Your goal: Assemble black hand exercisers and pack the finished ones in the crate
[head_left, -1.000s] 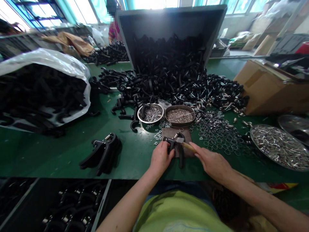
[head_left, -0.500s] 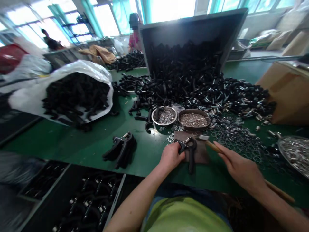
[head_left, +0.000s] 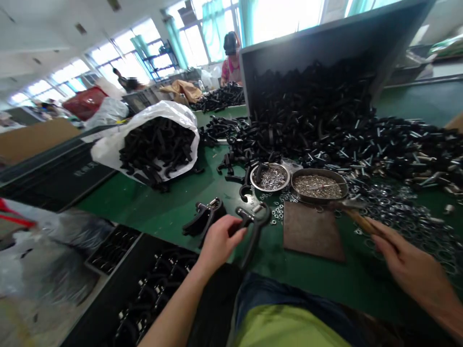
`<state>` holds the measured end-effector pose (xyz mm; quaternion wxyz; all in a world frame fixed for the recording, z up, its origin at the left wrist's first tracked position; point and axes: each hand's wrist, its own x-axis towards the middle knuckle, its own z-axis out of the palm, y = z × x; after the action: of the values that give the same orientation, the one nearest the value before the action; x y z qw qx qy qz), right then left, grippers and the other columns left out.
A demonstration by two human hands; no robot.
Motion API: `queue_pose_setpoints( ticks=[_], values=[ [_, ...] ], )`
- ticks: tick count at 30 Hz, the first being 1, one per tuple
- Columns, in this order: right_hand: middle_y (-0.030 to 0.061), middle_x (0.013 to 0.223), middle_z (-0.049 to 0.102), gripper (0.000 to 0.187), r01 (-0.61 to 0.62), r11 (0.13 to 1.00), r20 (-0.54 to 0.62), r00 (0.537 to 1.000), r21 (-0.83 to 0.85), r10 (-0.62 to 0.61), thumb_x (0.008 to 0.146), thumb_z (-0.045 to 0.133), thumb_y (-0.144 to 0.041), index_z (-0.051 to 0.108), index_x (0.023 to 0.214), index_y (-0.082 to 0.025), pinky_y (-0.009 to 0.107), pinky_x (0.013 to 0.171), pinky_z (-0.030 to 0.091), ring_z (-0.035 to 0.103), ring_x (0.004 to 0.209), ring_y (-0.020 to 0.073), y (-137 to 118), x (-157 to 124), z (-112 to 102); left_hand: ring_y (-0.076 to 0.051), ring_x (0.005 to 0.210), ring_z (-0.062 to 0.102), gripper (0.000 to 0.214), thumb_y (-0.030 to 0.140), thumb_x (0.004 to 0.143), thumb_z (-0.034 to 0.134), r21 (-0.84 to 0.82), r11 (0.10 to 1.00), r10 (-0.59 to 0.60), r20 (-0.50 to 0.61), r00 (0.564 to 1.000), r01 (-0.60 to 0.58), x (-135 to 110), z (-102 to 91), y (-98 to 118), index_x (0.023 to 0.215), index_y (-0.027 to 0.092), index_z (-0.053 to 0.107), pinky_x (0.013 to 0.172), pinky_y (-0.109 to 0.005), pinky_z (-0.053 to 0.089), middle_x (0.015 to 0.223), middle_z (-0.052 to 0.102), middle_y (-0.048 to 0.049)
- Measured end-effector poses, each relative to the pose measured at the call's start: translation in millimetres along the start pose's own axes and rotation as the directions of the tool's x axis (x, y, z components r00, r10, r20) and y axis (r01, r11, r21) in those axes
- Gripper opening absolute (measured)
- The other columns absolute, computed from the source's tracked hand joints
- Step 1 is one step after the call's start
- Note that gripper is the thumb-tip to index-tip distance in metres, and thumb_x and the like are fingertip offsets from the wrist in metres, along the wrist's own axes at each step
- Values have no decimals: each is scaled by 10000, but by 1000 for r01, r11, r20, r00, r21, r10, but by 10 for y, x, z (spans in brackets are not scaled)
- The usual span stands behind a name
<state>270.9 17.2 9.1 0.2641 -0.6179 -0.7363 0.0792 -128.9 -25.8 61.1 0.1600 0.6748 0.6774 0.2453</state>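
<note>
My left hand (head_left: pixel 220 242) is closed on one handle of a black hand grip strengthener (head_left: pixel 256 226) with a metal spring at its top. It holds the grip strengthener left of a brown square plate (head_left: pixel 313 235). Beside that hand, another black grip strengthener (head_left: pixel 205 217) lies on the green table, partly covered by my fingers. My right hand (head_left: pixel 408 262) is wrapped round the wooden handle of a hammer (head_left: pixel 358 220). The hammer's head, a little blurred, is over the plate's right back corner, near an oval tin (head_left: pixel 320 197) of small metal parts.
A round dish (head_left: pixel 269 188) holds rings and a black piece. Loose washers (head_left: pixel 401 212) spread to the right. Behind are a heap of black handles (head_left: pixel 307 140), a grey bin (head_left: pixel 336 38) and a white bag (head_left: pixel 104 149). A crate (head_left: pixel 144 289) of grip strengtheners stands front left. People work farther back.
My left hand has carried the grip strengthener left off the brown plate. My right hand still holds the hammer, now right of the bare plate. The view has turned left.
</note>
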Motion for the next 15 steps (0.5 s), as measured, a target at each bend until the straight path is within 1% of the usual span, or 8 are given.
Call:
queue_pose_setpoints(
  ticks=[1,3,6,9,10,11,13,15],
  values=[
    [65,1053,699,411,-23,1000,47,999,-10,23,887,431,-394,516,1285,-338,369,505,523,688,680,273,-129,20,-15,-155,753,551,98,266,815,570,4,998,70,52,996,-70,-37,186,111,866,194,611,664,-256,416,803,605,-19],
    [26,1132,670,391,6,998,139,990,60,-15,914,385,-371,518,1276,-314,362,655,569,680,888,252,-362,43,-76,-171,799,548,67,224,800,586,52,982,173,119,978,-180,-102,547,287,856,193,605,690,-269,424,829,605,-30],
    [10,1123,674,386,54,982,146,986,182,-81,926,380,-337,496,1293,-310,299,660,574,682,888,200,-627,5,-211,-182,813,540,52,194,804,573,106,965,221,170,960,-241,-152,897,372,853,188,590,700,-282,435,847,603,-41],
    [39,1135,667,424,107,968,11,994,228,-113,928,382,-298,431,1349,-293,279,678,571,687,854,181,-732,-75,-250,-183,808,536,49,183,810,564,100,964,224,184,957,-245,-151,980,323,856,185,580,702,-284,441,841,595,-44],
    [46,1134,666,434,137,968,-2,990,211,-139,926,383,-284,422,1358,-289,281,692,569,687,855,182,-727,-95,-219,-184,811,535,49,179,811,561,95,964,229,186,955,-249,-147,974,306,857,185,578,705,-285,442,844,594,-44],
    [46,1121,673,438,165,971,22,985,176,-171,924,382,-272,421,1360,-291,288,702,569,688,852,186,-706,-109,-169,-184,814,534,50,177,813,557,89,963,234,188,954,-254,-144,965,294,858,186,575,708,-286,442,847,593,-45],
    [22,1084,690,438,206,975,152,964,80,-216,925,372,-261,427,1356,-312,307,701,574,692,835,193,-629,-118,-46,-183,818,534,47,172,813,551,81,963,236,190,953,-255,-141,952,291,851,191,569,712,-285,442,853,593,-45],
    [-6,1104,682,433,215,977,254,945,-6,-207,930,364,-277,421,1355,-340,322,687,579,690,852,200,-528,-122,48,-180,818,537,47,173,805,553,69,967,230,188,955,-246,-141,948,307,844,198,565,716,-283,440,857,594,-42]
  ],
)
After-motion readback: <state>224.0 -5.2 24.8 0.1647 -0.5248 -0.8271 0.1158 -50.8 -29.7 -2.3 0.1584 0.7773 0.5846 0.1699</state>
